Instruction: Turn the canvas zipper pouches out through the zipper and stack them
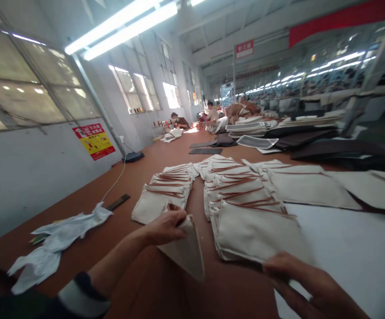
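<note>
"Two bare hands over the brown table [145, 283], so what's the right hand [307, 281] doing so close in?"

"Tough one. Fingers partly curled, gap between them, right by the lower edge of the right row's [255, 230] front piece. Can't tell if they grip anything."

"And the left hand [170, 226]?"

"Thumb and fingers pinched tight on the top edge of a cream fabric piece [184, 254], which hangs down just in front of the left row [157, 206]. Probably held by the edge so the rest drops flat."

"Why fan the rows out?"

"Looks like the overlap leaves each brown-trimmed edge showing, so singles lift easily. The bare strip between likely keeps the rows apart."

"Those dark panels [338, 153] farther back?"

"Maybe parked there to free the near end."
</note>
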Available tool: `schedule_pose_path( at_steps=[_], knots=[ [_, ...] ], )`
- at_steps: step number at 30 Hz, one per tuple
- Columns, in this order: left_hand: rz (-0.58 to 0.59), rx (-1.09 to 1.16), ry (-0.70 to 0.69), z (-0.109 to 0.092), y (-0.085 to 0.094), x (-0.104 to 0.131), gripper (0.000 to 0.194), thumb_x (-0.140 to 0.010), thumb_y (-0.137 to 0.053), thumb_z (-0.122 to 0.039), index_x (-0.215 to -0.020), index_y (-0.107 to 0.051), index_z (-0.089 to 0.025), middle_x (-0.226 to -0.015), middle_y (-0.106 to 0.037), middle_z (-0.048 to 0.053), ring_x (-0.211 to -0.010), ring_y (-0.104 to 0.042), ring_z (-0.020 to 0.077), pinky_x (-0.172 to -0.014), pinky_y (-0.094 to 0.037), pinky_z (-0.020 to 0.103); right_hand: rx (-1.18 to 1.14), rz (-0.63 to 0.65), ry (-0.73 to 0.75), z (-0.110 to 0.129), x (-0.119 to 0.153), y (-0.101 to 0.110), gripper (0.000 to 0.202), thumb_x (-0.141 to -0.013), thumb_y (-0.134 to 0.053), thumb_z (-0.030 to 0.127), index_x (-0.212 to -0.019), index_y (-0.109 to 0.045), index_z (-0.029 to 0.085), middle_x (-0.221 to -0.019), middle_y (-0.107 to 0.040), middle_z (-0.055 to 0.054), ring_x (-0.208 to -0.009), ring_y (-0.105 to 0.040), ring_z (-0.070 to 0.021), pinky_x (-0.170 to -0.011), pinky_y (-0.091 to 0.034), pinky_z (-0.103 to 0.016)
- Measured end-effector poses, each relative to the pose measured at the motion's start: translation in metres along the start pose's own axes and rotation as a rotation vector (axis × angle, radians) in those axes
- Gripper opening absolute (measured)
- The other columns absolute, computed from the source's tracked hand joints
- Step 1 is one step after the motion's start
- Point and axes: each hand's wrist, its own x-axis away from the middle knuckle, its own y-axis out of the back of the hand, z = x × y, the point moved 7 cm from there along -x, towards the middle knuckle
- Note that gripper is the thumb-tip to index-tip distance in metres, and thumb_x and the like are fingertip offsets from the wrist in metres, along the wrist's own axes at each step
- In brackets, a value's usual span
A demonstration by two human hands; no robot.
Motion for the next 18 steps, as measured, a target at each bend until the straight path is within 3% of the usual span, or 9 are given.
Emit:
schedule_pose_path(
  at_steps=[4,7,10,13,18],
  knots=[
    [0.189,0.294,-0.221,-0.104,-0.044,0.060,0.027,-0.079,-0.067,-0.012,-0.104,-0.059,-0.019,-0.092,-0.063,-0.005,-0.080,-0.058,0.0107,-0.068,-0.048,0.016,-0.216,0.012,-0.006,0.051,-0.007,-0.002,0.039,-0.090,-0.058,0.020,-0.129,-0.054,0.023,-0.121,-0.061,-0.010,-0.114,-0.059,-0.0221,-0.101,-0.048,-0.033],
    [0.213,0.685,-0.279,-0.151,-0.065,0.092,0.019,-0.076,-0.062,-0.008,-0.092,-0.056,-0.016,-0.085,-0.055,-0.004,-0.076,-0.051,0.0101,-0.065,-0.043,0.017,-0.525,0.235,-0.149,0.064,0.006,-0.026,0.037,-0.087,-0.063,0.029,-0.121,-0.058,0.016,-0.110,-0.063,-0.009,-0.102,-0.061,-0.0221,-0.090,-0.051,-0.034],
    [0.177,0.736,-0.264,-0.169,-0.069,0.107,0.016,-0.075,-0.060,-0.006,-0.085,-0.053,-0.017,-0.080,-0.051,-0.005,-0.073,-0.048,0.0101,-0.063,-0.040,0.017,-0.719,0.349,-0.237,0.069,0.029,-0.038,0.043,-0.082,-0.070,0.040,-0.115,-0.061,0.014,-0.106,-0.063,-0.008,-0.097,-0.059,-0.0218,-0.085,-0.049,-0.033],
    [0.147,0.613,-0.310,-0.179,-0.057,0.110,0.017,-0.075,-0.061,-0.007,-0.086,-0.054,-0.018,-0.081,-0.053,-0.004,-0.073,-0.048,0.0107,-0.063,-0.039,0.017,-0.794,0.262,-0.210,0.073,0.041,-0.029,0.037,-0.083,-0.072,0.042,-0.104,-0.061,0.014,-0.100,-0.059,-0.006,-0.090,-0.054,-0.0178,-0.079,-0.046,-0.029],
    [0.165,0.347,-0.391,-0.193,-0.034,0.110,0.028,-0.068,-0.075,-0.012,-0.094,-0.066,-0.017,-0.090,-0.060,-0.002,-0.080,-0.052,0.0141,-0.066,-0.038,0.019,-0.627,0.242,-0.105,0.087,0.041,-0.009,0.027,-0.092,-0.063,0.038,-0.085,-0.055,0.013,-0.079,-0.051,0.000,-0.069,-0.043,-0.0107,-0.062,-0.038,-0.022]
  ],
)
